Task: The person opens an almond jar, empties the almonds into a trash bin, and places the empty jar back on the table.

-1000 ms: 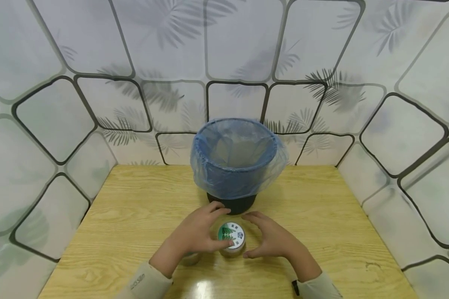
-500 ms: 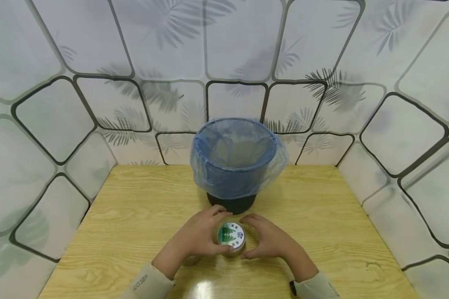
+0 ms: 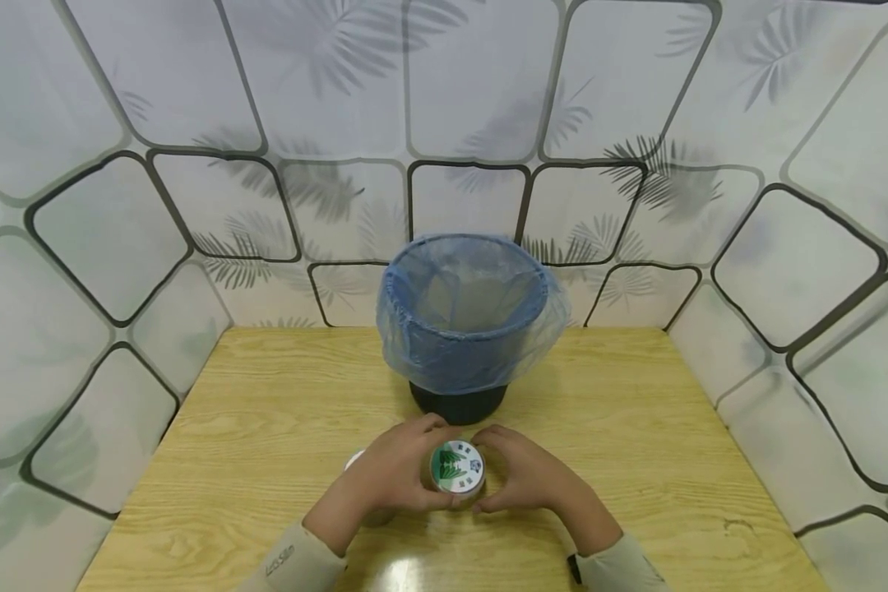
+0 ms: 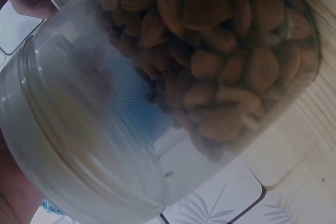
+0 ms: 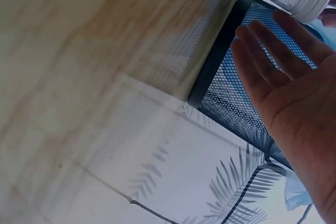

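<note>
Hands have drawn in: the left hand [image 3: 400, 470] has slid its thumb from over the jar [image 3: 458, 467] to its front, and the right hand [image 3: 529, 473] is slightly closer. Left fingers curve round the jar; whether they grip, I cannot tell. Right fingers are loose, just apart from it. So a two-handed hold looks close but unfinished. The jar stands upright on the surface [image 3: 607, 411], before the bin [image 3: 459, 405].
</note>
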Demonstrator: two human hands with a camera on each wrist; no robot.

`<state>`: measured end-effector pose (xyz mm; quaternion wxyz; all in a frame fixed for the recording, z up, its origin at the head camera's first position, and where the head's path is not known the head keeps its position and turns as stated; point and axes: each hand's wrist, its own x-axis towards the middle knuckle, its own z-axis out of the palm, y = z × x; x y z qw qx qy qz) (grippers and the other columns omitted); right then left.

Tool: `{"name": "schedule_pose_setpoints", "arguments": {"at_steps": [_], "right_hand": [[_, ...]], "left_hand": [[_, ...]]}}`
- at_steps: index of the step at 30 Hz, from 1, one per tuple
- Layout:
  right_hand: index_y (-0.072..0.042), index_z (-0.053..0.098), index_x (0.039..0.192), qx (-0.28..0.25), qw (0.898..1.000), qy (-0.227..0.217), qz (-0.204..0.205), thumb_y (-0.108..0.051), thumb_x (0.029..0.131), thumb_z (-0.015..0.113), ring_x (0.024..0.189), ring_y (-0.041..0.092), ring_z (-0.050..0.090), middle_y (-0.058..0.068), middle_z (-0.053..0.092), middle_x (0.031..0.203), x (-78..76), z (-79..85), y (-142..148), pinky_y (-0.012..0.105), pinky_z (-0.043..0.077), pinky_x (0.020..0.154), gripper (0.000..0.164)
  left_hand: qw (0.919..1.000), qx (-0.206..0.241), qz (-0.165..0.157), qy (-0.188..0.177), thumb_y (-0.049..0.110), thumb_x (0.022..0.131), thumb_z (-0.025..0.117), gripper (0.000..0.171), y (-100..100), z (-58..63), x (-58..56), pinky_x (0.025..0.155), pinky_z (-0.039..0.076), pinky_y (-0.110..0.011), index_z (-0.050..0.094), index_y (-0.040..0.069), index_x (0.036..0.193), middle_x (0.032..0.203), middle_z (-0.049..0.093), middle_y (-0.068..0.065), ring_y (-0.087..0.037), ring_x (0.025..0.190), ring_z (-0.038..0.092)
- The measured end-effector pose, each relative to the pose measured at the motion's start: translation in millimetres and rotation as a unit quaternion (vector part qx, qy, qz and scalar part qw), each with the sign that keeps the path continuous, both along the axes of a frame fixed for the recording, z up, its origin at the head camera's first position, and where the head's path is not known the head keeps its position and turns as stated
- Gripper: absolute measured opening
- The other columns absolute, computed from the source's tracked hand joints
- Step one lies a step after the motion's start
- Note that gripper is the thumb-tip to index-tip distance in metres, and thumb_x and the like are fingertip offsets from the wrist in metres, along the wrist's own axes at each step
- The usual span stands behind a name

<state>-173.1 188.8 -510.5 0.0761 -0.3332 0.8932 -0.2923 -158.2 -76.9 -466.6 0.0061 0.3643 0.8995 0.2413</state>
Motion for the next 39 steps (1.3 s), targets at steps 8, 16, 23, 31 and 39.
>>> {"name": "schedule_pose_setpoints", "arguments": {"at_steps": [8, 16, 23, 31, 39], "right_hand": [[-0.016, 0.067, 0.132, 0.011, 1.000, -0.021, -0.005, -0.038, 0.066, 0.101, 0.122, 0.016, 0.065, -0.005, 0.068, 0.130, -3.4, -0.5, -5.8, 0.044, 0.055, 0.109, 0.077], [-0.017, 0.068, 0.126, 0.006, 1.000, -0.026, 0.002, -0.041, 0.066, 0.101, 0.115, 0.011, 0.065, -0.007, 0.068, 0.124, -7.1, -2.4, -11.0, 0.040, 0.057, 0.104, 0.073], [-0.017, 0.067, 0.120, 0.000, 0.999, -0.037, 0.005, -0.043, 0.066, 0.102, 0.108, 0.008, 0.064, -0.008, 0.067, 0.119, -10.3, -3.6, -14.2, 0.036, 0.058, 0.099, 0.069], [-0.022, 0.065, 0.116, -0.012, 0.997, -0.070, -0.002, -0.046, 0.066, 0.101, 0.099, 0.003, 0.063, -0.012, 0.066, 0.112, -12.1, -1.9, -20.9, 0.030, 0.057, 0.093, 0.066], [-0.023, 0.064, 0.121, -0.025, 0.996, -0.084, -0.001, -0.043, 0.068, 0.101, 0.098, 0.003, 0.063, -0.014, 0.065, 0.112, -11.0, -2.1, -19.5, 0.029, 0.057, 0.092, 0.068]], "left_hand": [[0.9999, -0.007, -0.006, -0.014, 0.053, 0.080, 0.090, 0.072, 2.6, -1.5, -1.0, 0.097, 0.059, -0.039, 0.068, 0.019, 0.140, 0.128, 0.066, 0.002, -0.013, 0.110, 0.065], [0.9997, -0.004, -0.015, -0.019, 0.050, 0.080, 0.092, 0.065, 4.6, -4.6, -2.0, 0.099, 0.058, -0.037, 0.072, 0.019, 0.133, 0.126, 0.066, 0.004, -0.012, 0.110, 0.065], [0.9998, -0.013, -0.015, -0.005, 0.049, 0.079, 0.093, 0.064, 7.2, -8.5, -2.6, 0.100, 0.057, -0.035, 0.073, 0.018, 0.131, 0.124, 0.066, 0.004, -0.012, 0.109, 0.064], [0.9997, -0.010, -0.021, 0.003, 0.045, 0.076, 0.095, 0.061, 10.2, -9.2, -4.2, 0.098, 0.058, -0.036, 0.074, 0.018, 0.126, 0.122, 0.067, 0.003, -0.013, 0.108, 0.066], [0.9995, -0.009, -0.018, -0.026, 0.043, 0.076, 0.096, 0.060, 11.2, -6.0, -5.4, 0.099, 0.058, -0.035, 0.074, 0.017, 0.126, 0.123, 0.066, 0.004, -0.011, 0.108, 0.065]]}}
